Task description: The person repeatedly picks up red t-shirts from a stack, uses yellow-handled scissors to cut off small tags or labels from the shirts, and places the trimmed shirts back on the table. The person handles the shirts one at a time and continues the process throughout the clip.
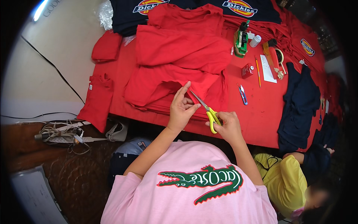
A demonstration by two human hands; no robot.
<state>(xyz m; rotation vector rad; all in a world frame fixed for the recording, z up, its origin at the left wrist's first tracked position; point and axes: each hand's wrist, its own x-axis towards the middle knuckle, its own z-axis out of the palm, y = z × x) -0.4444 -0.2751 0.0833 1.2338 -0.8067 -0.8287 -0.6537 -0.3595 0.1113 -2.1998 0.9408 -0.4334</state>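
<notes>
My right hand grips yellow-handled scissors, whose blades point up and left into the edge of a red garment piled on the red-covered table. Just left of the blades, my left hand pinches the red fabric with fingers raised. I wear a pink shirt with a green crocodile print.
On the table lie a small blue thread snipper, an orange pencil, a red box, a green tool, a white bottle, paper, and dark navy garments. Another person in yellow sits at lower right. Cables lie at left.
</notes>
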